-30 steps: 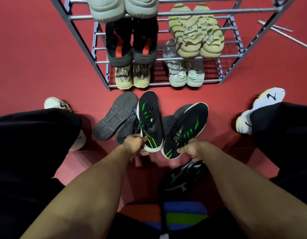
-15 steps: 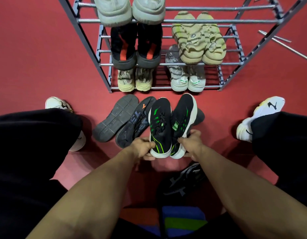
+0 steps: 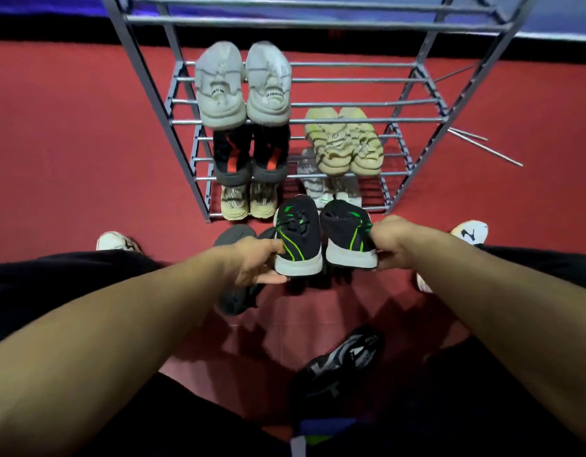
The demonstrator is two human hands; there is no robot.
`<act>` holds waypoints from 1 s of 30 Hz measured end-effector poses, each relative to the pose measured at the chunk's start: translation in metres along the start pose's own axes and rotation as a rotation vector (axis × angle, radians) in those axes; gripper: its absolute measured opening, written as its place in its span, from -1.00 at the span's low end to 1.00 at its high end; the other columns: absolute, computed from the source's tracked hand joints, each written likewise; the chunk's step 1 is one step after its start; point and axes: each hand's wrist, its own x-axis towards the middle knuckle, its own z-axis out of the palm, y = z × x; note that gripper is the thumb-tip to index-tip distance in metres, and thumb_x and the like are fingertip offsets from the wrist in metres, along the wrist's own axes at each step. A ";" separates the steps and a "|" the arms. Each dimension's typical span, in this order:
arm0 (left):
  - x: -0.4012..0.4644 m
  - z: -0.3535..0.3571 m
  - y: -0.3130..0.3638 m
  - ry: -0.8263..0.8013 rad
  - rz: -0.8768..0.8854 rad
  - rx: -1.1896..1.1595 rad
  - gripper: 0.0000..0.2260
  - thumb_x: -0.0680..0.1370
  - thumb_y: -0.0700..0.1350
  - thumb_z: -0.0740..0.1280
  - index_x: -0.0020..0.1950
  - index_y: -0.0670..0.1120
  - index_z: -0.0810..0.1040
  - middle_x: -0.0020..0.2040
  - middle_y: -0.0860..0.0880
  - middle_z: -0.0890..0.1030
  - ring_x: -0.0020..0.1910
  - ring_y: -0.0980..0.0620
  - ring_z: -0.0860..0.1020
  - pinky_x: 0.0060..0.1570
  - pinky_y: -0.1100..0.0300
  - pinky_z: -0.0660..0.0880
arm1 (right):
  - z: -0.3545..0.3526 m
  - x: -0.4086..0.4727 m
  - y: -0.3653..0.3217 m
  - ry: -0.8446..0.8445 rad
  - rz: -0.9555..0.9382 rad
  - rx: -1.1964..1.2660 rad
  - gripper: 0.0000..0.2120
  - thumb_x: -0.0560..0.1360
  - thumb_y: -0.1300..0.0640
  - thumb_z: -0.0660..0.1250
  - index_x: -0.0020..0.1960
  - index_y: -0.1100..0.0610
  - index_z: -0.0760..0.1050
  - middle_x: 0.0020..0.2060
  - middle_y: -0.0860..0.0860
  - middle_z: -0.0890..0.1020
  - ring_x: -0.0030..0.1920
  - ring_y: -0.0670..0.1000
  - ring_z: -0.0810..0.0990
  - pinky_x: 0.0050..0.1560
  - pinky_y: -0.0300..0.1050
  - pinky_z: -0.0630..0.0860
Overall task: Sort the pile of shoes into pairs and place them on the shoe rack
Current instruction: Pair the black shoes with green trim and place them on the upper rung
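Nearest us lies a dark shoe (image 3: 342,364) on the red floor (image 3: 70,143). Our left hand (image 3: 255,262) grips one black-green sneaker (image 3: 298,239), our right hand (image 3: 392,242) its mate (image 3: 347,239), side by side before the shoe rack (image 3: 318,120).

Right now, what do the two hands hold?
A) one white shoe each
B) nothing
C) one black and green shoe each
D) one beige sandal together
C: the left hand grips one black and green shoe by its heel, and the right hand grips its mate, in front of the rack.
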 end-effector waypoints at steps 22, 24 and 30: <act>-0.029 0.047 0.122 -0.010 0.387 -0.066 -0.87 0.54 -0.26 0.20 -0.09 -0.12 0.52 -0.10 -0.18 0.51 -0.29 0.02 0.49 -0.42 0.20 0.59 | -0.106 -0.029 -0.083 0.123 -0.360 0.346 -0.69 0.53 0.43 0.11 -0.16 0.12 0.51 -0.30 0.06 0.58 -0.36 -0.01 0.52 -0.32 -0.12 0.50; -0.013 0.058 0.147 0.010 0.406 -0.076 -0.88 0.54 -0.25 0.20 -0.07 -0.15 0.53 -0.10 -0.18 0.52 -0.28 0.01 0.50 -0.46 0.23 0.57 | -0.112 0.000 -0.100 0.208 -0.382 0.372 -0.75 0.51 0.40 0.20 -0.20 0.14 0.54 -0.30 0.05 0.62 -0.39 -0.03 0.55 -0.34 -0.19 0.50; 0.045 0.076 0.214 0.077 0.438 -0.078 -0.79 0.52 -0.19 0.25 0.04 -0.21 0.64 -0.01 -0.13 0.67 -0.23 0.01 0.60 -0.42 0.24 0.56 | -0.135 0.090 -0.139 0.359 -0.406 0.363 -0.82 0.45 0.34 0.30 -0.13 0.12 0.63 -0.07 0.11 0.69 -0.06 0.08 0.66 0.13 0.04 0.61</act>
